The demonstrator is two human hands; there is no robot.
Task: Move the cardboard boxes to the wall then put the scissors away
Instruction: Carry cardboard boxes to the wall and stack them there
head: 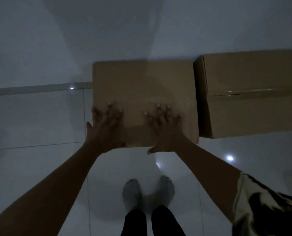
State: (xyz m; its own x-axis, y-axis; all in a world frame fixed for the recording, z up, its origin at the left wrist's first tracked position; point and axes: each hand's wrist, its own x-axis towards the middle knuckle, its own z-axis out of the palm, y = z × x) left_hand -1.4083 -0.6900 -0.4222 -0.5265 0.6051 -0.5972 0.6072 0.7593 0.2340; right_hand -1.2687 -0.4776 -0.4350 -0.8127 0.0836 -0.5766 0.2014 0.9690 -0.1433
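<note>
Both hands lie spread, fingers splayed, on the top face of a plain cardboard box (144,92) that stands on the tiled floor (34,116) directly ahead of the person's feet (147,189). The left hand (104,123) covers the box's near-left corner, its thumb hanging over the left edge; the right hand (164,126) rests on the near part of the top, right of centre, with its thumb dropped over the near edge. Neither hand closes round anything: they press or steady, palms down.

The box's far edge seems to meet the white wall (107,31) where the skirting line (39,87) runs, though the dim light and blur make it hard to say whether a gap is left. Its long axis runs left to right, along the wall. Just beside it on the right, almost touching, stands a second, taped cardboard box (251,92), also against the wall.

The wall lies straight ahead of both hands, so any remaining push would go forward, away from the body, with both hands about equally placed. No scissors are in view.
</note>
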